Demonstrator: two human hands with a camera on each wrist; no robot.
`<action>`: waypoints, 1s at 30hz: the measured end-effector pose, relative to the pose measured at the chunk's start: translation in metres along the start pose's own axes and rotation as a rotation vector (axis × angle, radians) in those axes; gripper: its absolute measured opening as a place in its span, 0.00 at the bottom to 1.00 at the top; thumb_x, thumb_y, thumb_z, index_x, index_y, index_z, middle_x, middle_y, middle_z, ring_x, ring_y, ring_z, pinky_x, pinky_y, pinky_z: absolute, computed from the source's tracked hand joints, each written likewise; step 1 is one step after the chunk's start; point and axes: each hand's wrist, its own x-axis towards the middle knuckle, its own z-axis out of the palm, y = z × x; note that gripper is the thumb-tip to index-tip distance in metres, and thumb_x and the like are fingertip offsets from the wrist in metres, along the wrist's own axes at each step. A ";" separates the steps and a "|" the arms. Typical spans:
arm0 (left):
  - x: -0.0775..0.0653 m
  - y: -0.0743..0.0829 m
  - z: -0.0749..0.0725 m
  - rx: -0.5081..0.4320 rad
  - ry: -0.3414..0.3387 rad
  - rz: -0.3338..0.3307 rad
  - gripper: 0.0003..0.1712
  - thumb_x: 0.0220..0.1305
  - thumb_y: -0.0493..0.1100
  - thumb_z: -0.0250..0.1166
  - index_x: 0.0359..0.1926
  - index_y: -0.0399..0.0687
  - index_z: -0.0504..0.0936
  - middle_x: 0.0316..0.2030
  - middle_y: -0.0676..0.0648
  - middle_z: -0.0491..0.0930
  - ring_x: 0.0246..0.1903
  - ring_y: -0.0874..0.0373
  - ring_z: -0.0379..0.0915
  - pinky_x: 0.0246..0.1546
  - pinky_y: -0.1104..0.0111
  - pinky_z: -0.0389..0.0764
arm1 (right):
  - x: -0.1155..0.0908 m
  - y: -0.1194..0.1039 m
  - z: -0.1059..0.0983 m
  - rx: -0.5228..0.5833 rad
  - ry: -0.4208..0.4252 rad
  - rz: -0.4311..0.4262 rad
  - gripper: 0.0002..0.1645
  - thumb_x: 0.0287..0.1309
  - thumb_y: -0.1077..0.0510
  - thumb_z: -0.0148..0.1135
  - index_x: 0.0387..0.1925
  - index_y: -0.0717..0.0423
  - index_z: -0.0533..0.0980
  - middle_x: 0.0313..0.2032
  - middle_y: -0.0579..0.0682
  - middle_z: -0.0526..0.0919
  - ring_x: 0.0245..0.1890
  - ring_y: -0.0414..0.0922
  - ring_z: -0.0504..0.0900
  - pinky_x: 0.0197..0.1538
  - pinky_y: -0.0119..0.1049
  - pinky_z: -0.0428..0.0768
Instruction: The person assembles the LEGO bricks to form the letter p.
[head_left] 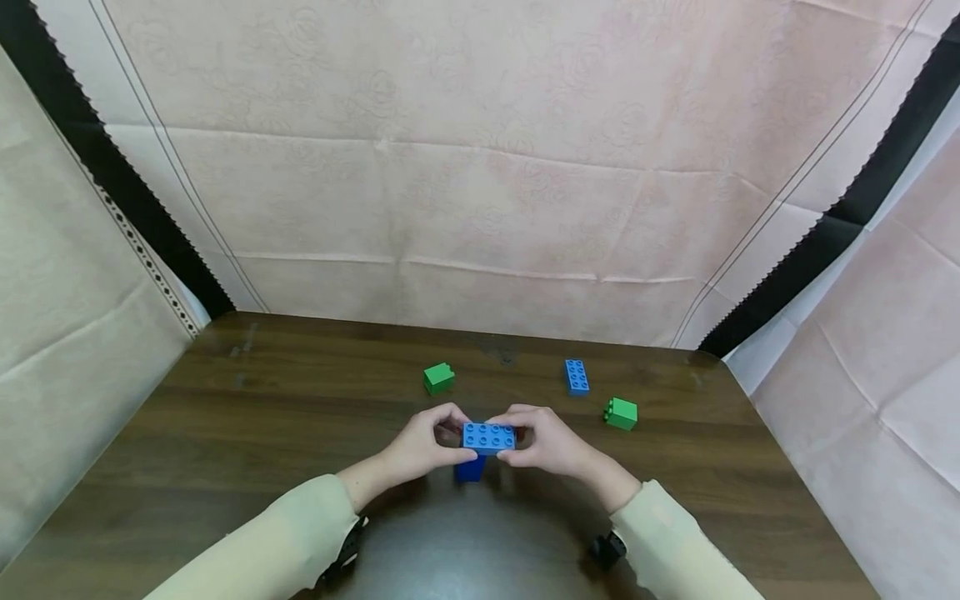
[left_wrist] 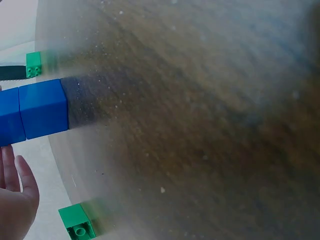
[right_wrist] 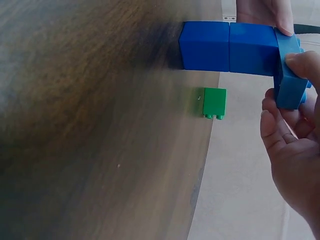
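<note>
A light-blue toy building brick, studs up, sits crosswise on top of an upright stack of dark-blue bricks. My left hand pinches its left end between thumb and fingers. At the right end, my right hand grips it, thumb on the near side and fingers behind. The right wrist view shows a lower dark-blue brick standing on the table, with an upper dark-blue brick over it. In that view the light-blue brick overhangs the stack toward my right hand.
On the brown wooden table, a green brick lies on its side beyond my left hand. Another green brick lies to the right, near a flat-lying blue brick. Pale cloth hangs behind the table's far edge.
</note>
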 end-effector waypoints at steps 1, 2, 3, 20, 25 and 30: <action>0.000 0.000 0.000 -0.003 -0.003 -0.001 0.17 0.53 0.45 0.70 0.42 0.46 0.75 0.39 0.47 0.79 0.41 0.57 0.75 0.45 0.64 0.78 | 0.000 0.001 0.000 0.009 0.004 0.003 0.22 0.52 0.58 0.67 0.51 0.51 0.77 0.36 0.45 0.78 0.33 0.38 0.74 0.39 0.37 0.81; 0.000 0.001 0.000 -0.006 -0.005 -0.003 0.17 0.53 0.45 0.70 0.42 0.45 0.75 0.39 0.47 0.79 0.40 0.57 0.75 0.44 0.65 0.79 | -0.001 0.002 0.000 0.021 0.006 0.005 0.22 0.53 0.57 0.67 0.52 0.52 0.77 0.36 0.47 0.79 0.33 0.38 0.74 0.39 0.38 0.80; 0.001 0.001 0.000 -0.008 -0.009 -0.005 0.17 0.53 0.45 0.70 0.42 0.45 0.75 0.39 0.47 0.79 0.40 0.57 0.75 0.44 0.65 0.79 | -0.002 0.003 0.000 0.034 0.007 0.012 0.23 0.53 0.57 0.67 0.52 0.53 0.76 0.37 0.48 0.79 0.34 0.39 0.74 0.40 0.39 0.80; 0.001 0.000 0.001 -0.022 -0.013 -0.030 0.18 0.54 0.43 0.70 0.42 0.42 0.74 0.40 0.43 0.78 0.39 0.54 0.75 0.42 0.67 0.79 | -0.033 0.035 -0.041 0.011 0.050 0.147 0.29 0.53 0.52 0.67 0.55 0.57 0.72 0.50 0.60 0.78 0.47 0.54 0.76 0.48 0.38 0.79; 0.001 -0.001 0.001 -0.016 -0.017 -0.024 0.18 0.54 0.43 0.70 0.42 0.43 0.74 0.41 0.44 0.78 0.39 0.55 0.75 0.42 0.66 0.79 | -0.047 0.053 -0.056 0.009 0.112 0.204 0.29 0.54 0.55 0.66 0.56 0.60 0.71 0.51 0.61 0.78 0.49 0.57 0.75 0.48 0.35 0.78; 0.002 -0.002 0.001 -0.010 -0.019 -0.033 0.17 0.54 0.44 0.70 0.42 0.44 0.74 0.40 0.44 0.78 0.39 0.57 0.74 0.41 0.69 0.78 | -0.058 0.065 -0.068 0.002 0.179 0.265 0.26 0.54 0.57 0.66 0.55 0.61 0.73 0.50 0.63 0.78 0.48 0.59 0.74 0.45 0.33 0.76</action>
